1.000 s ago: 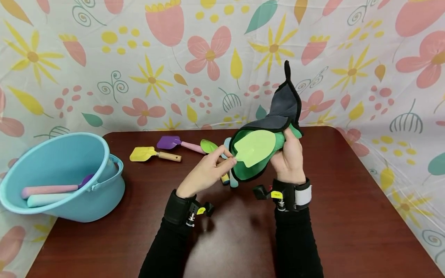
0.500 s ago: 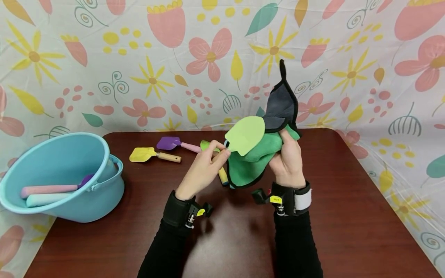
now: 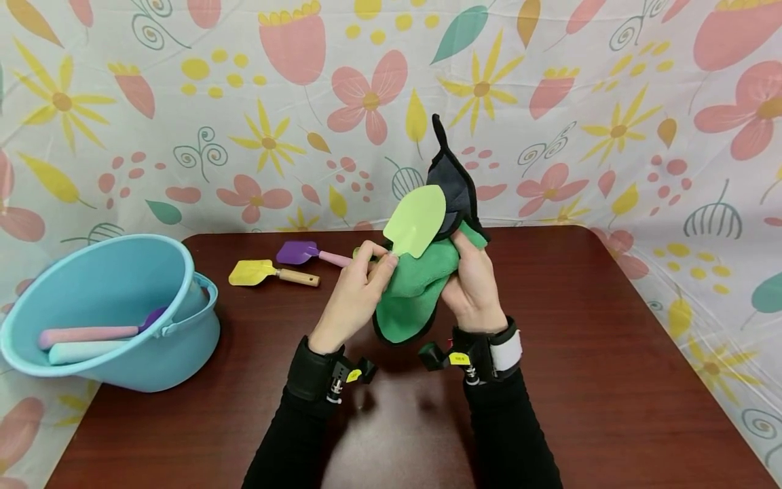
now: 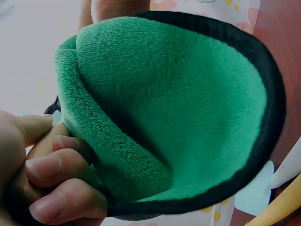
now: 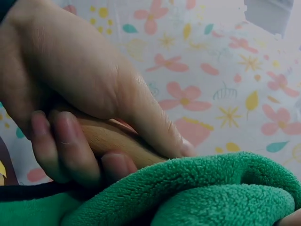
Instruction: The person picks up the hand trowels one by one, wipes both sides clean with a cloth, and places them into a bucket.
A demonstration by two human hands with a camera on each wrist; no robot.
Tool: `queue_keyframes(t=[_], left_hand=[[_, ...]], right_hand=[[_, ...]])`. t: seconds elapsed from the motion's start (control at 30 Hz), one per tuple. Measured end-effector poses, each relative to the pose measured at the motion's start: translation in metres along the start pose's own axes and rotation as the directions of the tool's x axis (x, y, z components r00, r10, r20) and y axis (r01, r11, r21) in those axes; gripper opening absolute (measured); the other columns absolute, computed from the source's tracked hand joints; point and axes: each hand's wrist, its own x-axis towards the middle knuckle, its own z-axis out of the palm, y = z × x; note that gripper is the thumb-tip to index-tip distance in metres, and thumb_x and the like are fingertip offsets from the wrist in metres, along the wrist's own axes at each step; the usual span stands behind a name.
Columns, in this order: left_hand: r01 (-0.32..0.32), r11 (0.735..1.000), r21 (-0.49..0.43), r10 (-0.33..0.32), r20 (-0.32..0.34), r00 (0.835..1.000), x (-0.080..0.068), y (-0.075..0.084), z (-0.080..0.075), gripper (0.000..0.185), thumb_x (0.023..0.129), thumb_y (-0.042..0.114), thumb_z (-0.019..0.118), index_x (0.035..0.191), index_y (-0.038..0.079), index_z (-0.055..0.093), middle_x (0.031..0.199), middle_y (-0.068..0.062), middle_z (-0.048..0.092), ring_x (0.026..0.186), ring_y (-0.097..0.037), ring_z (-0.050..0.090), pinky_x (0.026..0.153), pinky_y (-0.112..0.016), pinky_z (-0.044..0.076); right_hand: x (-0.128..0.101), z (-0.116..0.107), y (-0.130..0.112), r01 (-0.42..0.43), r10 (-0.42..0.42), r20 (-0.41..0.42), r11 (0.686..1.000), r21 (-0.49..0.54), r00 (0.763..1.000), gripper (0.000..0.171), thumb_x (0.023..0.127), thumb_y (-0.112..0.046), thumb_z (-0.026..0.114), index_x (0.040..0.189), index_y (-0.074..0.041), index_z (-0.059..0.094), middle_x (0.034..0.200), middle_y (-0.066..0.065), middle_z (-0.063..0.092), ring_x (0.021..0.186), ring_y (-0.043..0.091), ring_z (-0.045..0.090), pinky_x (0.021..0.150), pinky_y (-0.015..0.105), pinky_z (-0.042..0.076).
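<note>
A toy shovel [image 3: 417, 219] has a light green blade and a wooden handle [image 5: 113, 141]. My left hand [image 3: 351, 292] holds it by that handle near the blade's neck, its fingers curled round the wood. The blade points up toward the backdrop. My right hand [image 3: 473, 285] grips a bunched cloth [image 3: 415, 299], fluffy green on one side and dark grey on the other, with black trim and a black hanging loop. In the left wrist view a fold of the cloth lies right beside the left fingers [image 4: 61, 169]. Part of the cloth stands up behind the blade.
At the left stands a light blue bucket [image 3: 183, 319] with pink-handled and pale-turquoise-handled tools inside. On the brown table [image 3: 611, 373] lie a yellow shovel [image 3: 252, 272] and a purple shovel [image 3: 297, 252]. More tools lie mostly hidden behind the hands. A floral backdrop rises behind.
My right hand has moved left with the cloth, bringing it close to the left hand. The shovel's blade, earlier over the cloth's green side, now stands higher and overlaps the grey part.
</note>
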Motion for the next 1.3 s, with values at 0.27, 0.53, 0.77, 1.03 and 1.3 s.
queue_keyframes(t=[0.27, 0.53, 0.77, 1.03, 1.3], left_hand=[[-0.04, 0.999, -0.004, 0.041, 0.069, 0.997, -0.001, -0.005, 0.004, 0.023, 0.103, 0.04, 0.048, 0.106, 0.016, 0.049, 0.061, -0.002, 0.026, 0.053, -0.018, 0.03, 0.054, -0.028, 0.028], [-0.029, 0.999, 0.037, 0.023, 0.147, 0.989, -0.001, -0.002, 0.001, 0.023, 0.102, 0.042, 0.05, 0.103, 0.02, 0.051, 0.058, 0.0, 0.027, 0.048, -0.016, 0.027, 0.051, -0.028, 0.027], [-0.024, 0.996, 0.086, 0.005, 0.214, 0.977, -0.001, -0.004, -0.003, 0.022, 0.101, 0.042, 0.051, 0.1, 0.021, 0.053, 0.062, 0.002, 0.029, 0.053, -0.012, 0.03, 0.055, -0.027, 0.028], [-0.007, 0.987, 0.158, -0.031, 0.235, 0.972, -0.002, -0.005, -0.01, 0.018, 0.101, 0.042, 0.053, 0.1, 0.024, 0.055, 0.061, 0.005, 0.035, 0.054, -0.01, 0.036, 0.055, -0.028, 0.032], [-0.057, 0.976, 0.208, 0.024, 0.157, 0.987, -0.003, -0.003, -0.014, 0.019, 0.099, 0.042, 0.056, 0.1, 0.024, 0.058, 0.057, 0.007, 0.026, 0.051, -0.009, 0.029, 0.054, -0.027, 0.028]], right_hand=[[-0.004, -0.003, -0.004, -0.031, 0.029, -0.05, 0.998, -0.057, 0.998, 0.027, 0.106, -0.014, 0.04, 0.126, -0.003, 0.056, 0.126, 0.012, 0.053, 0.116, 0.023, 0.054, 0.108, 0.037, 0.034], [0.0, -0.008, -0.01, -0.008, 0.008, 0.01, 0.999, 0.036, 1.0, 0.025, 0.105, -0.013, 0.044, 0.1, 0.003, 0.063, 0.098, 0.016, 0.059, 0.089, 0.027, 0.061, 0.085, 0.035, 0.051], [0.0, -0.014, -0.022, -0.005, 0.01, -0.026, 0.977, 0.212, 1.0, 0.021, 0.105, -0.011, 0.042, 0.111, 0.002, 0.058, 0.102, 0.016, 0.055, 0.089, 0.028, 0.06, 0.083, 0.035, 0.051], [0.002, -0.021, -0.034, 0.006, -0.014, 0.019, 0.933, 0.359, 1.0, 0.023, 0.103, -0.009, 0.046, 0.124, -0.001, 0.053, 0.108, 0.016, 0.053, 0.09, 0.029, 0.058, 0.084, 0.035, 0.05], [0.002, -0.025, -0.041, 0.043, -0.059, 0.029, 0.92, 0.391, 0.998, 0.032, 0.101, -0.005, 0.048, 0.133, -0.002, 0.048, 0.117, 0.018, 0.052, 0.099, 0.031, 0.059, 0.095, 0.036, 0.046]])
